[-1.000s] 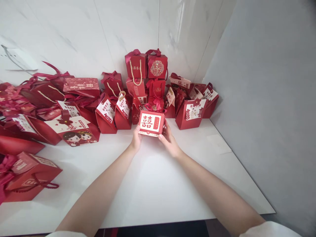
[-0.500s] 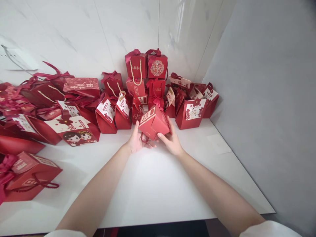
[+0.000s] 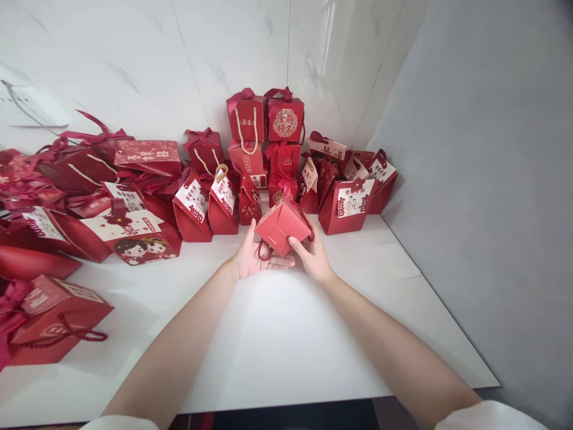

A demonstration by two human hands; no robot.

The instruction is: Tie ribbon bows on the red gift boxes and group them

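A small red gift box [image 3: 283, 227] with a dark red rope handle is held tilted above the white tabletop, one edge toward me. My right hand [image 3: 314, 254] grips its right side, the thumb pressed on the near face and the fingers mostly hidden behind. My left hand [image 3: 257, 254] cradles it from the left and below, palm up, fingers stretched under it and thumb upright along its side. A loop of the rope handle [image 3: 265, 251] hangs over the left fingers. Just behind stands a stack of red gift boxes with ribbons [image 3: 285, 124].
Red candy boxes with white labels [image 3: 224, 203] stand left of the stack, and another labelled box [image 3: 347, 206] stands to its right. A heap of red boxes [image 3: 67, 170] fills the left side. A ribboned box [image 3: 58, 322] sits front left. A grey wall [image 3: 483, 179] bounds the right.
The gift box has turned in my hands, so its gold-labelled top panel has swung mostly out of sight. It has also shifted slightly right and down.
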